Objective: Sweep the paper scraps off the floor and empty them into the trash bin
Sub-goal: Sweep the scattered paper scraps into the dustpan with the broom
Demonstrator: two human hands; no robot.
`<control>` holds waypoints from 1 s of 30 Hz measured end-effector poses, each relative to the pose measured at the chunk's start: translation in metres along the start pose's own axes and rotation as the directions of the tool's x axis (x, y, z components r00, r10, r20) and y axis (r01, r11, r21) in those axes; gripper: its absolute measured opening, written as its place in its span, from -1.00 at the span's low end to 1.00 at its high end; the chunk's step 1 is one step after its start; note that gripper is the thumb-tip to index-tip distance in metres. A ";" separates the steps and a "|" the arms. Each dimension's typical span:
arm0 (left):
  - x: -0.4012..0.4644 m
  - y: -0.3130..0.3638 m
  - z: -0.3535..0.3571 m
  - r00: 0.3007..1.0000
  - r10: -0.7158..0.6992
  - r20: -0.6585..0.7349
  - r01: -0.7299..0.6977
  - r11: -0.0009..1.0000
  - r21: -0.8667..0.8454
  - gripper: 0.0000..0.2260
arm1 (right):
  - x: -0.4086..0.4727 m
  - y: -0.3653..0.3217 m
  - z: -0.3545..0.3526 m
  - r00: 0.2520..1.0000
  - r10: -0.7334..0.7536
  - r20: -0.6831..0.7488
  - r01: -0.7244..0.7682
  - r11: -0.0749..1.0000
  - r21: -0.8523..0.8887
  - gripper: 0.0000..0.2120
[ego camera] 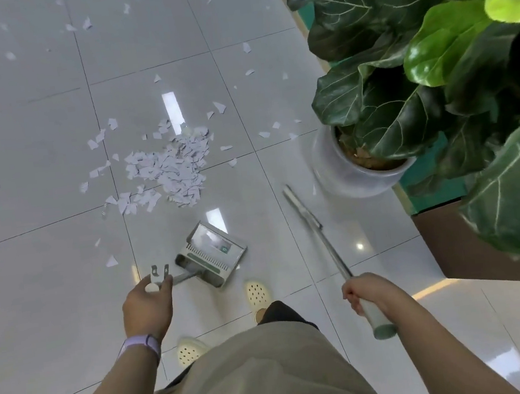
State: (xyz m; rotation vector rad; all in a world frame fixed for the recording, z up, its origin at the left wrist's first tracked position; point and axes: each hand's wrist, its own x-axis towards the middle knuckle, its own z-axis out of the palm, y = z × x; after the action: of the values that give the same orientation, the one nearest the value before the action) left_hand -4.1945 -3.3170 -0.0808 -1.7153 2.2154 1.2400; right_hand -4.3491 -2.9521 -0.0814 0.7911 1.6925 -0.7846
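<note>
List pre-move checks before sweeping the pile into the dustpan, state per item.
1. Left hand holds the dustpan handle: ok.
2. Right hand grips the broom handle: ok.
3. Dustpan mouth faces the scrap pile: ok.
4. Dustpan lip flat on the floor: cannot tell.
5. Scraps all gathered: not ok, loose scraps lie scattered around the pile.
6. Broom head clear of the plant pot: cannot tell, blurred.
</note>
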 end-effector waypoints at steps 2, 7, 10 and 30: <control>0.000 0.008 0.005 1.000 0.023 0.018 -0.022 0.999 -0.023 -0.55 | 0.000 0.002 -0.010 0.999 0.008 -0.051 -0.010 0.999 -0.039 -0.89; -0.005 0.027 0.020 0.996 0.074 0.048 -0.074 0.997 -0.010 -0.58 | -0.009 0.022 -0.032 0.991 0.079 -0.112 -0.097 0.982 -0.165 -0.72; -0.005 0.034 0.024 0.991 0.107 0.077 -0.107 0.994 0.000 -0.62 | -0.013 0.047 -0.040 0.986 0.103 -0.129 -0.117 0.987 -0.109 -0.83; 0.013 0.030 0.016 0.999 0.048 -0.020 -0.050 0.994 -0.096 -0.57 | 0.052 -0.071 0.043 0.998 -0.003 0.059 0.015 0.976 -0.219 -0.74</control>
State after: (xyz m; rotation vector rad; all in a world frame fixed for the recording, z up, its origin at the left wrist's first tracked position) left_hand -4.2306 -3.3152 -0.0821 -1.7208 2.2562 1.3690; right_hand -4.3957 -3.0211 -0.1332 0.6025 1.6967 -0.6083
